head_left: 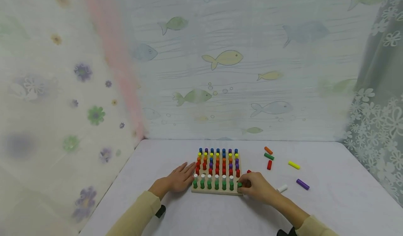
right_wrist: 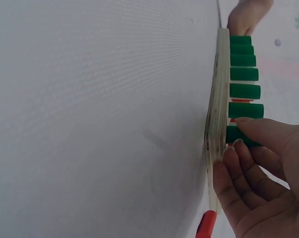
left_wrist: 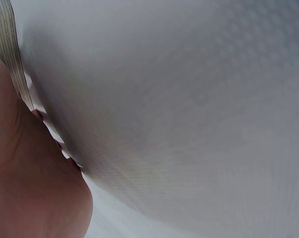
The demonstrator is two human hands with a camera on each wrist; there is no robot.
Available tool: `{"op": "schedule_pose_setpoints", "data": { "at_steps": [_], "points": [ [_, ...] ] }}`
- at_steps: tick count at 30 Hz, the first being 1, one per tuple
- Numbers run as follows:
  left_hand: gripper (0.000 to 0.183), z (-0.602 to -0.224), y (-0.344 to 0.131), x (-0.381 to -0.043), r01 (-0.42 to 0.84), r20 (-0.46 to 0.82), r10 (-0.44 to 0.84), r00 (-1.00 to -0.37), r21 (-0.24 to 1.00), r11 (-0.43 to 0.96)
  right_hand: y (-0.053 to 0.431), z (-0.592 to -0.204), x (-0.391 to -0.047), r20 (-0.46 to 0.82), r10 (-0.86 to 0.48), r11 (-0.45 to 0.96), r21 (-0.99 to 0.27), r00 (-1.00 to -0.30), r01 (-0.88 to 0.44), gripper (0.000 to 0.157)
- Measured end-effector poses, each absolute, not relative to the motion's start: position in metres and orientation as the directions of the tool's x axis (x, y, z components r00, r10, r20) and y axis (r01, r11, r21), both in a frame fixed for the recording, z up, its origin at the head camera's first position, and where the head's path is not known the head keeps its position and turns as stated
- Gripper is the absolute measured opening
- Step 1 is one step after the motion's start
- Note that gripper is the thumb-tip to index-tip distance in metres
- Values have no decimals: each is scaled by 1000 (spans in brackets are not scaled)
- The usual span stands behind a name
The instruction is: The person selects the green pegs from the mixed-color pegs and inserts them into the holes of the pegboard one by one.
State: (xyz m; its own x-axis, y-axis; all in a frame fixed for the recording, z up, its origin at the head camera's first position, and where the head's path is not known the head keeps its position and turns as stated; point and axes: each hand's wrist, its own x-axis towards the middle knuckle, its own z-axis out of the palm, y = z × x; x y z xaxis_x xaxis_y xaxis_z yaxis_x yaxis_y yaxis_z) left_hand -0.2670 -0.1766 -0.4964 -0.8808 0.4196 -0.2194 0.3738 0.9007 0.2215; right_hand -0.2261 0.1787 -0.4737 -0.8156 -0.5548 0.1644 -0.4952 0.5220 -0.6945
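A wooden pegboard [head_left: 217, 192] stands on the table with rows of coloured pegs upright in it, blue and purple at the back, green at the front. At its front right corner my right hand [head_left: 258, 187] pinches a green peg [right_wrist: 235, 134] between thumb and fingers. In the right wrist view this peg stands against the board, in line with the other green pegs [right_wrist: 245, 91]. My left hand [head_left: 181, 178] lies flat with straight fingers, fingertips right at the board's left edge. The left wrist view shows mostly cloth and part of the palm [left_wrist: 35, 183].
Loose pegs lie on the white tablecloth [head_left: 330, 208] right of the board: orange [head_left: 268, 150], green [head_left: 269, 156], red [head_left: 269, 165], yellow [head_left: 294, 165] and purple [head_left: 303, 184]. A white peg [head_left: 282, 188] lies by the right wrist. Another red peg [right_wrist: 206, 224] is beside the board.
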Motion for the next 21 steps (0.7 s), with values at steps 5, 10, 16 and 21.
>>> {"op": "schedule_pose_setpoints", "data": {
  "at_steps": [5, 10, 16, 21],
  "points": [
    [65, -502, -179, -271, 370, -227, 416, -880, 222, 902, 182, -471, -224, 138, -547, 537, -699, -826, -472, 19],
    [65, -503, -179, -272, 370, -229, 416, -880, 220, 903, 190, -465, -224, 148, -551, 543, -684, -821, -488, 20],
    [65, -503, -178, -272, 361, -230, 408, -883, 220, 906, 202, -456, -223, 148, -550, 555, -672, -822, -491, 24],
    [65, -506, -179, -274, 357, -228, 405, -885, 226, 907, 214, -448, -225, 175, -528, 565, -658, -831, -498, 28]
  ]
}}
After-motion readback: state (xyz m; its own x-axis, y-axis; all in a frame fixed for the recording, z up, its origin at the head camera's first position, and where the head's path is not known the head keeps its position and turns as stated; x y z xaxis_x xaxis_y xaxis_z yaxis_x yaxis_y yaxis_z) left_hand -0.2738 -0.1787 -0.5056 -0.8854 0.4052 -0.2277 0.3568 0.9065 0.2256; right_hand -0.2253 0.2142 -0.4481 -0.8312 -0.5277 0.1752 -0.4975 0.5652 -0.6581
